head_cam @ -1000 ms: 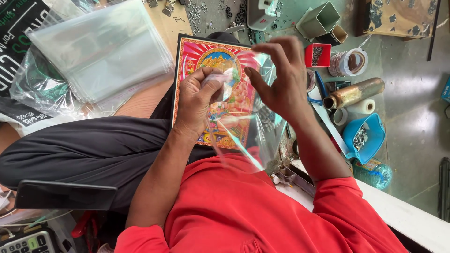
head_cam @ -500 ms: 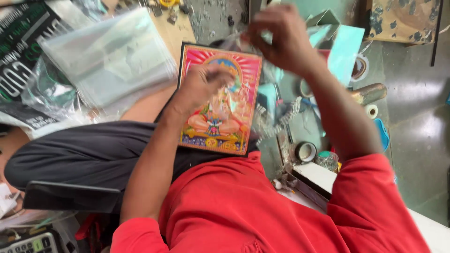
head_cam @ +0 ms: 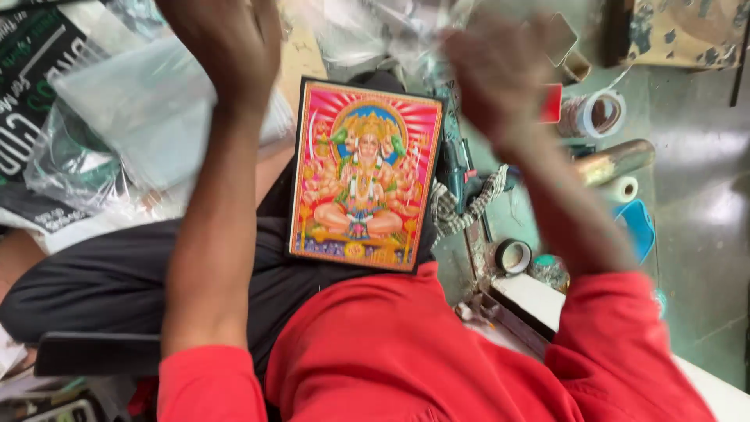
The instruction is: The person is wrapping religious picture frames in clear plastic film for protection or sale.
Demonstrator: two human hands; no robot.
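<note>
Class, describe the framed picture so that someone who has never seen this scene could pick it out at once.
Start at the lap in dark trousers, above the red shirt. The framed picture lies there between the two raised forearms. It alone is a flat rectangle with a bright pink-red border around a seated figure.

I see the framed picture (head_cam: 365, 177) resting on the lap, between both raised hands. Plastic sleeves (head_cam: 148, 117) lie to its left; tape rolls (head_cam: 601, 114) lie on the floor to its right.

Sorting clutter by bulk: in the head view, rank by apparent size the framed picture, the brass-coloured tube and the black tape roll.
1. framed picture, though nearest the camera
2. brass-coloured tube
3. black tape roll
</note>
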